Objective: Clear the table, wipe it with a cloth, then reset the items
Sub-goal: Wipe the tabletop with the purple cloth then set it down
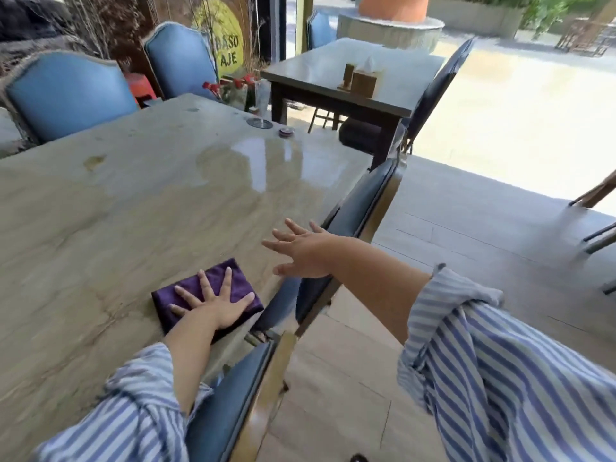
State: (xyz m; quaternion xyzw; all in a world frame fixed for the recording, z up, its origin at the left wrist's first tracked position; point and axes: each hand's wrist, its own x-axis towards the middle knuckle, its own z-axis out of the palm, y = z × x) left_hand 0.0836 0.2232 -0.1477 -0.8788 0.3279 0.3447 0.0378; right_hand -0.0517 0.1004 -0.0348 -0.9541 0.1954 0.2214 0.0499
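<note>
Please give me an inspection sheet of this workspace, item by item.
Surface: stone-look table, wet sheen in the far middle, a brownish stain to the left.
Job's things: folded purple cloth near the right edge.
Clutter: glass vase with red flowers, small round object beside it, at the far edge.
Hands: left hand flat on the cloth, fingers spread; right hand open, holding nothing.
Cables: nothing seen.
Surroundings: blue chairs, dark chairs, second table with tissue box.

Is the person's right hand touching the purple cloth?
No, the right hand hangs open in the air by the table edge, apart from the purple cloth, which only the left hand presses flat.
</note>
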